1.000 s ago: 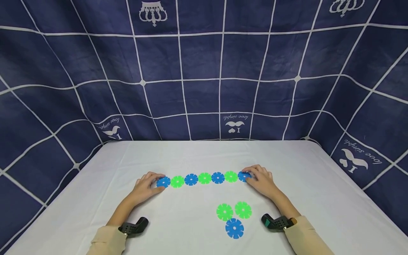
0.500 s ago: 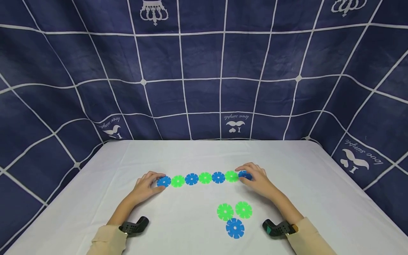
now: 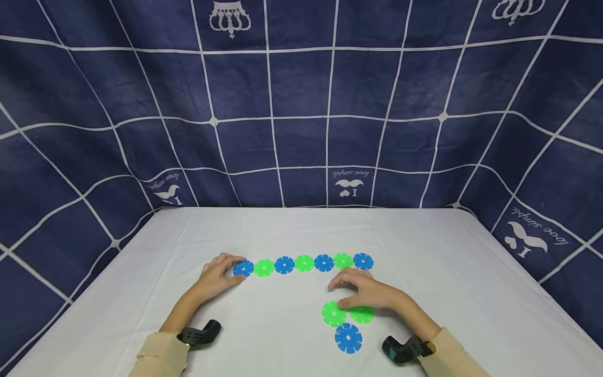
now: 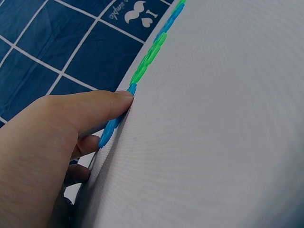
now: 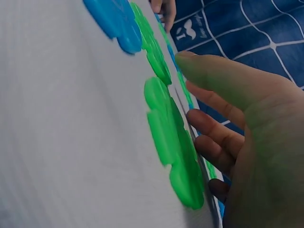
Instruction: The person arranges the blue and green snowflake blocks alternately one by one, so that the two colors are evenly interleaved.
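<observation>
A row of alternating blue and green interlocking plastic discs with notched edges runs across the white table. At its left end, my left hand [image 3: 214, 277] holds the first blue disc [image 3: 243, 269] between thumb and fingers; the left wrist view shows the thumb on that disc's edge [image 4: 110, 130]. The row's right end is a blue disc [image 3: 363, 261]. Nearer to me lie three loose discs: a green disc [image 3: 332, 314], a second green disc [image 3: 363, 315] and a blue disc [image 3: 348, 338]. My right hand [image 3: 367, 291] hovers over the green ones with fingers spread, holding nothing, partly covering the second.
The white-covered table [image 3: 264, 330] reaches back to a dark blue curtain [image 3: 301, 141] with white grid lines, which also hangs at both sides. A black wrist device sits on the left wrist [image 3: 200, 334] and another on the right wrist [image 3: 406, 349].
My right hand has let go of the blue disc at the row's right end and moved toward me, over the loose green discs. My left hand has stayed in place.
</observation>
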